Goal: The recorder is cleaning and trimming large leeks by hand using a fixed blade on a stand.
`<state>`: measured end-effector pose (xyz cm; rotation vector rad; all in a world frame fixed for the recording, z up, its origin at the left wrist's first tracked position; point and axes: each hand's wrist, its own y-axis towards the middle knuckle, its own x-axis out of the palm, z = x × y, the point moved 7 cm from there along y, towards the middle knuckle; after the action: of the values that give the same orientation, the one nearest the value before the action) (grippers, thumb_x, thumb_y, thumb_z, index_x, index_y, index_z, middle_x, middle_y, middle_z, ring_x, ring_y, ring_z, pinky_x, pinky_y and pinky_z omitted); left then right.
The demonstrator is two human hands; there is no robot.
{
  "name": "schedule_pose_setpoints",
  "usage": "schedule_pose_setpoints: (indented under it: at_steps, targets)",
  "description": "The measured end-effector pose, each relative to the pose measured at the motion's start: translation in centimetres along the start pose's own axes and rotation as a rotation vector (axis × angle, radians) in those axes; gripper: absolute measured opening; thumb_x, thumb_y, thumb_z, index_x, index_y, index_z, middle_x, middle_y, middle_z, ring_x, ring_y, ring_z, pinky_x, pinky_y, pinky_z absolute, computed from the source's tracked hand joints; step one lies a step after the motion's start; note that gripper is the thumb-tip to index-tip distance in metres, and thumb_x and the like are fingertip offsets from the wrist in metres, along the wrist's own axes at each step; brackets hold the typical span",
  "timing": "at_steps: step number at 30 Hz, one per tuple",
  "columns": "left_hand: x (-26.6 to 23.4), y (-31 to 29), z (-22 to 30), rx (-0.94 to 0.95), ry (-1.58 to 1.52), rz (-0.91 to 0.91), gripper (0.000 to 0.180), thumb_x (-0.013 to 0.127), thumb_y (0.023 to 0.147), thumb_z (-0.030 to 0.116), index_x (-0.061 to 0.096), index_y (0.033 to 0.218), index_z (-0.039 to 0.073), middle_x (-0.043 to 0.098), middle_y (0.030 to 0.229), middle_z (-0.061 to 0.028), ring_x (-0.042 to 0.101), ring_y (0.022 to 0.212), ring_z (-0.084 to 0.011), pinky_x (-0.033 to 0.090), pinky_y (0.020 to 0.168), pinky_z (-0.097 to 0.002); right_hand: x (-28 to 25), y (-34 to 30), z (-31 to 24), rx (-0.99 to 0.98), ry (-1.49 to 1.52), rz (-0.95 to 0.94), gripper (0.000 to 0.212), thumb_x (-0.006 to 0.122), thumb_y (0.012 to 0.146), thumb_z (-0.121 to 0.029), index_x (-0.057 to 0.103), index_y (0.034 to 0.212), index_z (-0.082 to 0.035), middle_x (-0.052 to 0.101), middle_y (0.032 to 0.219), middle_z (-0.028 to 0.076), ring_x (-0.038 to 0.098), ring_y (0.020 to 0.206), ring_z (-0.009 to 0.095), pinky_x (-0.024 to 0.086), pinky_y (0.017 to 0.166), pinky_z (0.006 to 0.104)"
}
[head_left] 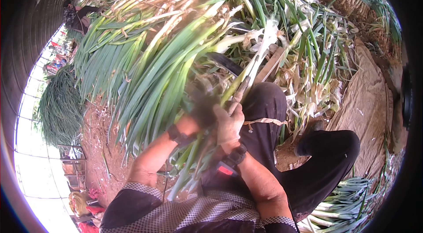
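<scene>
My right hand (230,126), in a pale glove, is closed around a slim rod-like tool (243,86) with a grey metal tip. Alongside that tool runs a long green onion (260,54), its white end pointing up and away, blurred there. My left hand (204,106), in a dark glove, is smeared by motion beside the onion's lower part, so its fingers do not show. Green leaves (187,162) hang below both hands. Left of them lies a large heap of green onions (163,72). A dark curved strip (225,63) and a wooden slat (269,65) sit just beyond my hands.
Loose leaves and peelings (308,52) pile up beyond my knee. A brown cloth sheet (363,105) spreads on the right, with more onions (341,202) near it. Another leafy heap (61,105) stands far left, and a person (72,14) is at the back left.
</scene>
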<state>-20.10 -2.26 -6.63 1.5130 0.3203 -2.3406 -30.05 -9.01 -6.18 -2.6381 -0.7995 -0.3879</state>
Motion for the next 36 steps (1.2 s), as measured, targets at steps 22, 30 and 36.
schedule_pose_setpoints:
  at_steps: [22,30,36]
  targets:
    - [-10.3,11.3,-11.4,-0.423,0.998,0.383,0.033,0.056,0.080,0.021,0.055,0.111,0.009,0.053,0.111,-0.0110,0.052,0.104,-0.0270,0.044,0.080,-0.0435,4.4,-3.2,-1.1,0.320,0.135,-0.722,0.039,0.066,0.077,-0.004,0.052,0.113,0.004,0.057,0.090,0.007,0.053,0.081,0.017,0.044,0.076,0.0289]
    - [-11.7,12.5,-13.4,-0.417,0.355,0.089,0.057,0.062,0.075,0.033,0.052,0.126,0.009,0.061,0.114,-0.0242,0.057,0.109,-0.0388,0.043,0.094,-0.0446,2.8,-2.1,1.8,0.609,0.099,-0.358,0.030,0.069,0.078,-0.009,0.058,0.103,0.004,0.058,0.079,0.006,0.053,0.063,0.016,0.044,0.057,0.0283]
    - [-12.3,12.7,-14.2,-0.510,0.165,-0.088,0.056,0.063,0.077,0.033,0.057,0.121,0.000,0.060,0.118,-0.0248,0.058,0.111,-0.0357,0.044,0.096,-0.0399,3.9,-1.8,0.4,0.222,-0.036,-0.525,0.033,0.070,0.078,-0.011,0.057,0.104,0.004,0.058,0.082,0.007,0.054,0.068,0.015,0.044,0.060,0.0298]
